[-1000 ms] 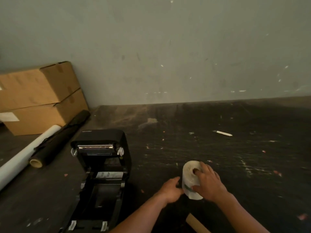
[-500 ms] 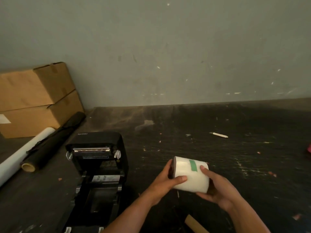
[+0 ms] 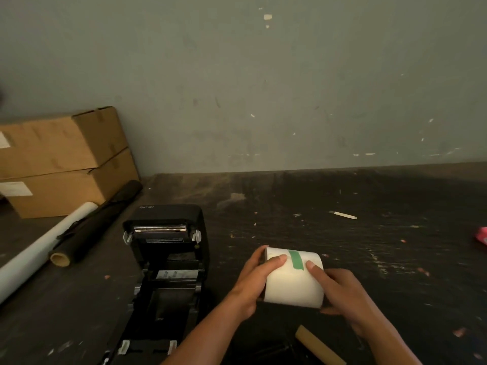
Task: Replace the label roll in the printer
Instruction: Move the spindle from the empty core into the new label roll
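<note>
Head view: label roll (image 3: 292,281), green tape (image 3: 297,260) unpeeled, clasped between left hand (image 3: 253,281) and right hand (image 3: 340,291) above the desk (image 3: 369,246), just right of the open printer (image 3: 168,262), whose bay looks empty; loading evidently remains.

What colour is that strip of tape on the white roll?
Green; the tape crosses the label roll, clearest in the head view.

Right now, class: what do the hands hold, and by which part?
Both hold the white label roll: left hand at its left end, right hand at its right end, thumbs on top beside the green tape.
</note>
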Available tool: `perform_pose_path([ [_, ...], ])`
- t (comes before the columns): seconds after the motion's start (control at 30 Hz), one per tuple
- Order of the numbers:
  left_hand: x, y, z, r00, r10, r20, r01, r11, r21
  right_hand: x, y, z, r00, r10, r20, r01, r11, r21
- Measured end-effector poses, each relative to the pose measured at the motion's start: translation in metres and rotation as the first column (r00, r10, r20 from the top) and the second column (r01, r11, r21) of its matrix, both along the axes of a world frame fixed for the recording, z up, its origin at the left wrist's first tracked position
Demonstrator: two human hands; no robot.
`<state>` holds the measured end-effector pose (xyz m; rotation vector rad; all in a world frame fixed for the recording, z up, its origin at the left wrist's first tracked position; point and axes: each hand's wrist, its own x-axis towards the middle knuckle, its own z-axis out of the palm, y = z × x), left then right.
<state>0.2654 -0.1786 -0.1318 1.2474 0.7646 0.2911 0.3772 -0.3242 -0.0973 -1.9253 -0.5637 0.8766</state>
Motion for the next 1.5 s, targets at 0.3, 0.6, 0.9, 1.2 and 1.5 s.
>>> perform_pose_path([
  [0.3,-0.007,-0.009,-0.001,0.997,0.026,-0.071,-0.030,0.998,-0.050,-0.014,0.004,0.007,0.687,0.185,0.703,-0.297,0.954,0.039],
  [0.6,-0.024,-0.025,-0.008,0.995,-0.011,-0.100,0.004,0.998,-0.067,-0.019,-0.008,-0.005,0.652,0.171,0.739,-0.310,0.949,0.053],
  [0.9,-0.030,-0.026,-0.006,0.992,0.002,-0.125,-0.009,0.998,-0.061,-0.020,0.000,-0.016,0.731,0.160,0.663,-0.250,0.967,0.043],
  [1.2,-0.042,-0.024,-0.022,0.988,-0.007,-0.152,-0.005,0.997,-0.079,0.026,-0.017,-0.018,0.882,0.096,0.462,-0.093,0.995,-0.029],
  [1.5,-0.050,-0.016,-0.028,0.983,0.065,-0.172,-0.105,0.965,-0.239,0.063,-0.043,-0.120,0.683,0.370,0.630,0.016,0.854,-0.519],
])
